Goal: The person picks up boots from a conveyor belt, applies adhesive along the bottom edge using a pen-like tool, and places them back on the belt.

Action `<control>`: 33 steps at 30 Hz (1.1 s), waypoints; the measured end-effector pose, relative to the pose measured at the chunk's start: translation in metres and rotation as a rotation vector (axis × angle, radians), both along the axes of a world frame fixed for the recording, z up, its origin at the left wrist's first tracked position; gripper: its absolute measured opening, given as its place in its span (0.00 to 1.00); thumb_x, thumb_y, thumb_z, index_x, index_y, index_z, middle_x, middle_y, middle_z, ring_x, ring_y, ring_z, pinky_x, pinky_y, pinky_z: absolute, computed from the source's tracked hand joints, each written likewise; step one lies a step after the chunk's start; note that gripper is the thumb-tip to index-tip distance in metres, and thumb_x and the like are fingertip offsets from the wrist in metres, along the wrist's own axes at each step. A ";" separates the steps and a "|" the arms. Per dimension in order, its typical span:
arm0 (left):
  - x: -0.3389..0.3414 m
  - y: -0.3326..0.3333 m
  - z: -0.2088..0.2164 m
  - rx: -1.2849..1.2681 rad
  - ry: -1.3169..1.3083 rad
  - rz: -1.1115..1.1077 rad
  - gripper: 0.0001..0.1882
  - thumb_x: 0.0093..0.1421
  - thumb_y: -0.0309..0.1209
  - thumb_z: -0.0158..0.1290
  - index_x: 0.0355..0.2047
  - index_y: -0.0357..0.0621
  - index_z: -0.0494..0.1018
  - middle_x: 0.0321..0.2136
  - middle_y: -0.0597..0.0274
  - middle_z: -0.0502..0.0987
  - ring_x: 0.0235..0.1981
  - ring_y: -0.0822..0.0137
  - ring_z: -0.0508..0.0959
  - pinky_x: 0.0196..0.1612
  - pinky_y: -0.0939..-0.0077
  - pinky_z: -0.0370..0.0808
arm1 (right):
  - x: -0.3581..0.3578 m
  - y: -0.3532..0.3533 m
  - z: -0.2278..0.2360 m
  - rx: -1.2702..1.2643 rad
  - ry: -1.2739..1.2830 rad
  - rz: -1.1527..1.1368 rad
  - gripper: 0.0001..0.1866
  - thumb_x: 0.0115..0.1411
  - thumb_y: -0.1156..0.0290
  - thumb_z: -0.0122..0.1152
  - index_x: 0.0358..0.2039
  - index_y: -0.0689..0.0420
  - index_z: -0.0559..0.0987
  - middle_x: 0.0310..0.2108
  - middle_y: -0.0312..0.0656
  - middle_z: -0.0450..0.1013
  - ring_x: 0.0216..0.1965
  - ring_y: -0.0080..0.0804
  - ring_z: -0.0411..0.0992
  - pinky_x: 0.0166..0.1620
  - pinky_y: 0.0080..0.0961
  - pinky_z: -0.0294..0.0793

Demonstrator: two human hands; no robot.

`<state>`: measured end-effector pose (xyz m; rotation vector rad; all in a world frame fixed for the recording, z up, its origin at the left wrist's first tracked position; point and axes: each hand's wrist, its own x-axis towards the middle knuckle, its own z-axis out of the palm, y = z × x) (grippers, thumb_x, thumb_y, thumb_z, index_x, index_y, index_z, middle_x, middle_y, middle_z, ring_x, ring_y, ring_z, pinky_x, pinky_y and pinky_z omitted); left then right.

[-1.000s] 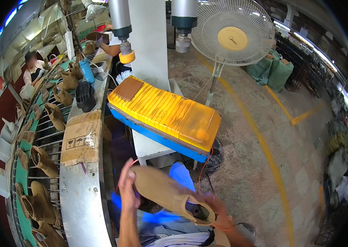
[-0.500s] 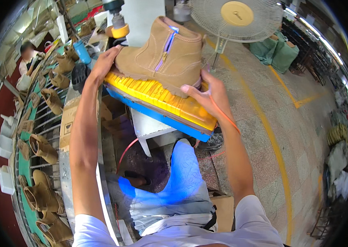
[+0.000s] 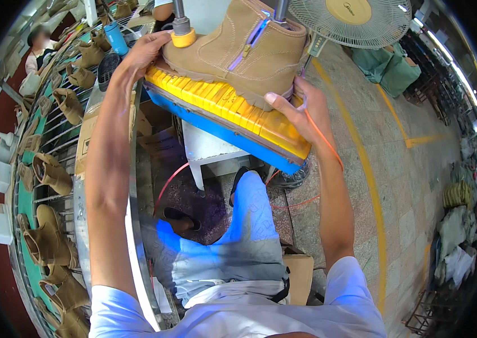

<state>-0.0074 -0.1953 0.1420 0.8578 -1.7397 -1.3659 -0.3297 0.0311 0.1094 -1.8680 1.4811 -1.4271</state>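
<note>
A tan ankle boot (image 3: 216, 53) with a side zipper stands sole-down on a yellow ribbed pad (image 3: 216, 96) set in a blue frame (image 3: 221, 141). My left hand (image 3: 145, 53) is closed at the toe, its fingertips at the tip. My right hand (image 3: 309, 107) grips the heel, thumb on the near side; its other fingers are partly hidden. A round yellow presser (image 3: 184, 38) on a metal rod bears on top of the toe. Another metal rod (image 3: 281, 10) reaches down into the boot's opening. Blue light falls along the zipper.
On my left runs a roller rack (image 3: 61, 132) with several tan boots and loose soles. A fan (image 3: 351, 17) stands just beyond the heel. A white stool (image 3: 210, 149) is under the frame. An orange cord (image 3: 323, 138) passes my right wrist. Another person (image 3: 38, 48) sits far left.
The yellow presser has come down onto the toe, and the second rod has lowered into the boot's opening. Both my hands stay at toe and heel. The whole view has shifted slightly.
</note>
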 end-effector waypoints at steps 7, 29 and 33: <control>0.024 0.063 -0.024 -0.260 0.056 0.277 0.20 0.72 0.46 0.53 0.50 0.41 0.80 0.36 0.68 0.80 0.35 0.77 0.78 0.41 0.78 0.78 | -0.017 0.025 -0.011 -0.238 -0.056 -0.073 0.29 0.69 0.60 0.58 0.64 0.66 0.70 0.55 0.50 0.77 0.63 0.40 0.70 0.65 0.36 0.65; -0.195 0.358 -0.107 -0.305 0.248 -0.012 0.26 0.54 0.33 0.56 0.55 0.43 0.77 0.58 0.58 0.76 0.67 0.55 0.68 0.71 0.63 0.64 | 0.039 0.151 0.018 -0.657 0.674 -0.067 0.11 0.59 0.72 0.59 0.36 0.60 0.87 0.27 0.41 0.81 0.23 0.30 0.78 0.28 0.22 0.76; -0.193 0.358 -0.110 -0.503 0.011 -0.010 0.28 0.56 0.33 0.54 0.58 0.41 0.74 0.60 0.56 0.75 0.69 0.56 0.65 0.71 0.66 0.62 | 0.036 0.152 0.017 -0.602 0.650 -0.127 0.11 0.63 0.67 0.61 0.37 0.58 0.87 0.25 0.38 0.80 0.24 0.29 0.79 0.28 0.21 0.75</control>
